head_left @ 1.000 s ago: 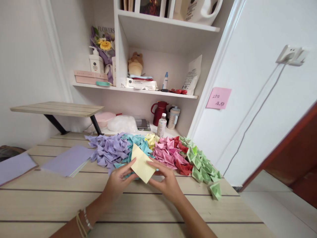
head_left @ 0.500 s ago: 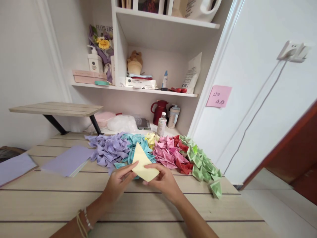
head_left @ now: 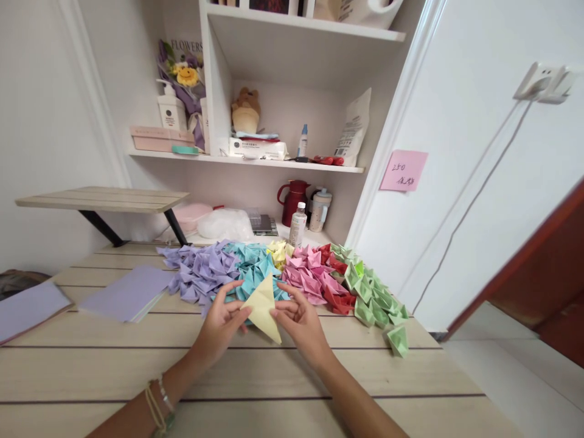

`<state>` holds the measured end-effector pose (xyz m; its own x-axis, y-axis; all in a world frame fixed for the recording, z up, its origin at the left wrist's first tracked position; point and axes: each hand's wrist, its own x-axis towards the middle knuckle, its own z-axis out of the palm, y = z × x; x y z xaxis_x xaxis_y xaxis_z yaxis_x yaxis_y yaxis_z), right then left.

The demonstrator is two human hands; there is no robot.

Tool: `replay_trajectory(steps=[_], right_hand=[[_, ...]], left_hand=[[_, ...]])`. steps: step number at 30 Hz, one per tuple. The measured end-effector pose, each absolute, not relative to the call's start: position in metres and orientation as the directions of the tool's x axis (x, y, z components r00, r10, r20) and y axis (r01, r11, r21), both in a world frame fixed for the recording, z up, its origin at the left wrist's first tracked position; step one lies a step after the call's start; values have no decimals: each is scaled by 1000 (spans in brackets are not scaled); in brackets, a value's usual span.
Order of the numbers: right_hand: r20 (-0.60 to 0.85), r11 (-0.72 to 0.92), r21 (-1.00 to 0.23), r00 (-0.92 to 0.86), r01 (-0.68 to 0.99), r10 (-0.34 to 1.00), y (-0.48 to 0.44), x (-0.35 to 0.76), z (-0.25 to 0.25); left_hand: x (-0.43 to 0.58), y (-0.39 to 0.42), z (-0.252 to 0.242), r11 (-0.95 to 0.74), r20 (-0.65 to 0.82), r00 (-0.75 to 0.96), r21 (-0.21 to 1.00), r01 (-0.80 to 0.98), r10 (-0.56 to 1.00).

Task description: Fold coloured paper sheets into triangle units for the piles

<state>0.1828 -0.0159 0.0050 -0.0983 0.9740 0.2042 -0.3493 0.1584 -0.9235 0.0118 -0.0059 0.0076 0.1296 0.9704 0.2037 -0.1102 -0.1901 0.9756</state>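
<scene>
A pale yellow folded paper (head_left: 261,308) is held up over the table between both hands. My left hand (head_left: 223,319) pinches its left corner between thumb and fingers. On the other side my right hand (head_left: 298,319) grips the paper's right edge, with the thumb in front. Just beyond are folded paper boats in colour groups: purple (head_left: 203,271), blue (head_left: 255,267), yellow (head_left: 279,252), pink (head_left: 308,277), red (head_left: 340,301) and green (head_left: 376,298).
Stacks of purple paper sheets (head_left: 125,294) lie on the slatted wooden table (head_left: 219,380) at the left. A small raised stand (head_left: 103,199) is behind them. A bottle (head_left: 298,225) and a red jug (head_left: 292,202) stand at the back, below the shelves (head_left: 246,164).
The yellow paper has been turned in my hands, its lower point now hanging toward me. Both hands have shifted their hold to its sides. The view has tilted slightly downward.
</scene>
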Motion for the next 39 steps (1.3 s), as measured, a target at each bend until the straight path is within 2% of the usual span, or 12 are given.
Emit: replay_trajectory(steps=[6, 13, 20, 24, 29, 34, 39], right_hand=[[146, 106, -941, -101, -321, 984, -16, 186, 5], [51, -81, -867, -250, -491, 967, -20, 181, 6], [34, -111, -866, -280, -488, 959, -23, 178, 7], [80, -5, -910, -187, -415, 979, -20, 179, 8], [244, 233, -960, -61, -155, 968, -17, 186, 7], [315, 316, -949, -96, -6, 944, -19, 189, 10], [370, 389, -914, -152, 115, 916, -18, 191, 10]], left_hand=[[9, 1, 2, -72, 90, 236, 994, -82, 968], [12, -2, 0, 42, 12, 246, 976, -215, 969], [11, -1, -4, 75, -6, 268, 965, -250, 963], [10, -1, -3, 66, 7, 276, 965, -255, 961], [9, 1, -3, 34, 18, 245, 978, -206, 969], [8, 5, -5, 1, 30, 202, 988, -153, 979], [6, 4, -2, -3, 29, 246, 995, -105, 969]])
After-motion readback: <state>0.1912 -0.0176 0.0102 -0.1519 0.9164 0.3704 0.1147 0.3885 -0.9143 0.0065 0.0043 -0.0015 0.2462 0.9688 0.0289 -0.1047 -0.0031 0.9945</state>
